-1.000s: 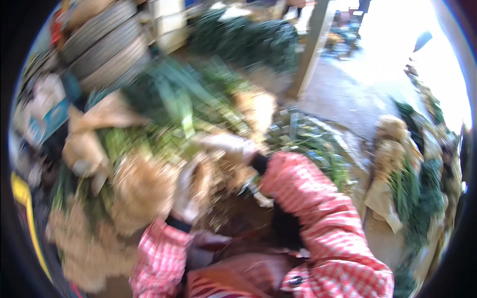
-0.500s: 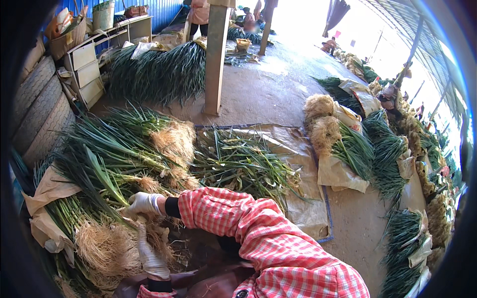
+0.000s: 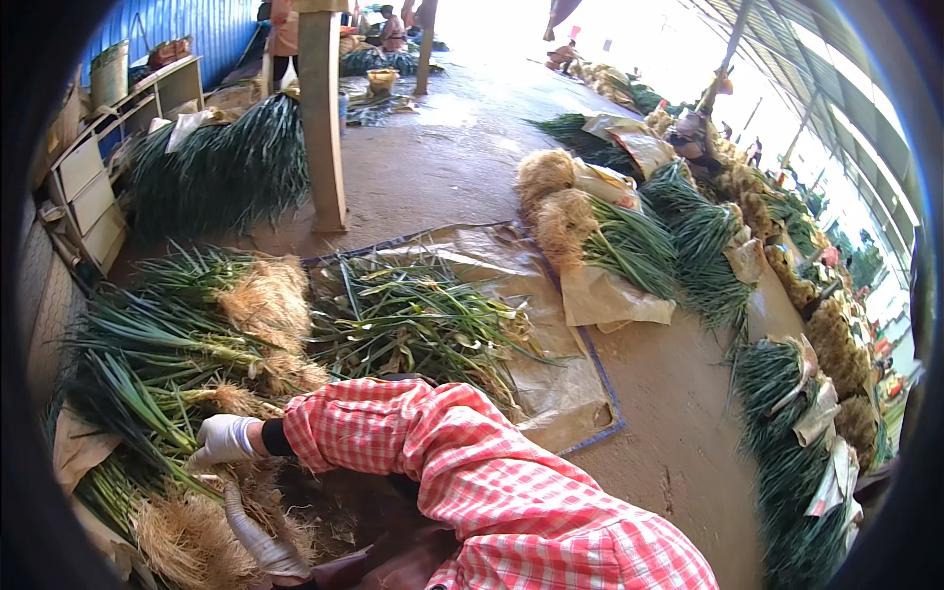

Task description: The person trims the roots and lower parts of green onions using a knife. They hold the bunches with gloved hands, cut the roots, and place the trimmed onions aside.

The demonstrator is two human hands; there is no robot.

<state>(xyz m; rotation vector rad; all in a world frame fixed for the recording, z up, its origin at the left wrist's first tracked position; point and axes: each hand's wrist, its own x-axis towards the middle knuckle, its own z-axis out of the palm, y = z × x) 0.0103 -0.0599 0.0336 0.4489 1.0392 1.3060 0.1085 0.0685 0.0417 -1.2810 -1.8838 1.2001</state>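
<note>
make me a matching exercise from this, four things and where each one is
1. white-gloved right hand
2. bushy straw-coloured root clump at lower left
3. square-sided cream post
4. heap of long loose green leaves

A. standing upright on the brown floor
B. on the blue-edged tan sheet
C. beside the left hand
D. just past a black cuff

Pairs: 1-D, 2-C, 3-A, 4-B

Bright daylight from open far side, top centre to right; background there blown out white. Pale glare across far floor (image 3: 472,118). Dimmer, shadowed patch below checked sleeve (image 3: 531,492). Black fisheye rim at sides; roof (image 3: 846,69) bends near right edge. Foreground fairly crisp, distant figures (image 3: 563,57) soft.
</note>
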